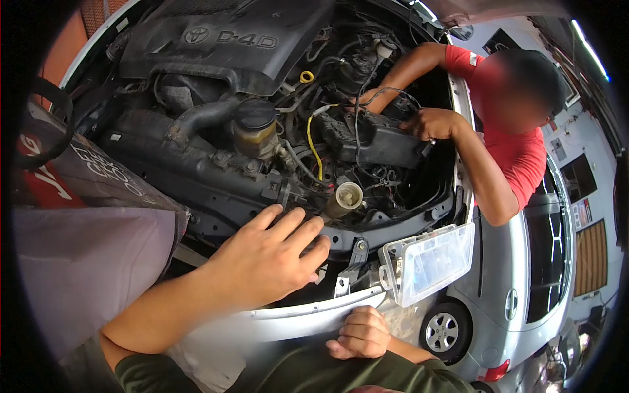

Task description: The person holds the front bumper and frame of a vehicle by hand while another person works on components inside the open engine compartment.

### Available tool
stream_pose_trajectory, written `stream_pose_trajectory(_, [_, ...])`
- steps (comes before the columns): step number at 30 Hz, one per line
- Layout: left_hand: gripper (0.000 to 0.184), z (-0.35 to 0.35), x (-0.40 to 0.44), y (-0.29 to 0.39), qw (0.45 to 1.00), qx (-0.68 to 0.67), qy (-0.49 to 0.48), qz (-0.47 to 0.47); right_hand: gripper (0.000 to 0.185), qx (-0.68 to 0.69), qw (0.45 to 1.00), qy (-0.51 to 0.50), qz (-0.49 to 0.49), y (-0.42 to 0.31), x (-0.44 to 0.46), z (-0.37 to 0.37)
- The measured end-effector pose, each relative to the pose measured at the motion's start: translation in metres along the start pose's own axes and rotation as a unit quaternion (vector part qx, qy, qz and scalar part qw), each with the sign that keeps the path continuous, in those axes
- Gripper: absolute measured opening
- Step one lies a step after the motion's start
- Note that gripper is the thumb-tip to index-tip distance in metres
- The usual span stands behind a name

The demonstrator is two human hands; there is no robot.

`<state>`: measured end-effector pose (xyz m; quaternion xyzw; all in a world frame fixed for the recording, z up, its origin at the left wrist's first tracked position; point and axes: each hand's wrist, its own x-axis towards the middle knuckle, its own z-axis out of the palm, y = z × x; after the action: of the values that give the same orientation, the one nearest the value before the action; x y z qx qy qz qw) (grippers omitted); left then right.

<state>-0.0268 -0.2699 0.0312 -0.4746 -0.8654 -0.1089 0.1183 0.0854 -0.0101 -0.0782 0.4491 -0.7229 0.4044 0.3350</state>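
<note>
My left hand [275,255] lies over the front edge of a car's engine bay, fingers spread and bent downward, holding nothing that I can see. Just beyond its fingertips is the black radiator support panel [216,190]. To the right of those fingers stands an open, pale filler neck [347,198]. Below the white front body edge [321,308], my right hand [363,334] is curled into a fist close to my green shirt. Nothing sticks out of that fist; its palm is hidden.
A co-worker in a red shirt [524,160] reaches both hands to a black box [380,141]. A clear plastic case [436,262] rests on the front right edge. A fluid reservoir with a black cap [255,114] and engine cover [223,46] lie farther back. A silver car [501,288] stands right.
</note>
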Motion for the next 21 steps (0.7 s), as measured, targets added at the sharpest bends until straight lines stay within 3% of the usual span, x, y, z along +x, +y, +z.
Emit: stream_pose_trajectory(21, [0.063,0.002,-0.004,-0.001,1.0,0.012,-0.004,0.002,0.023,-0.104,0.994,0.012,0.011,-0.01,0.015,0.017])
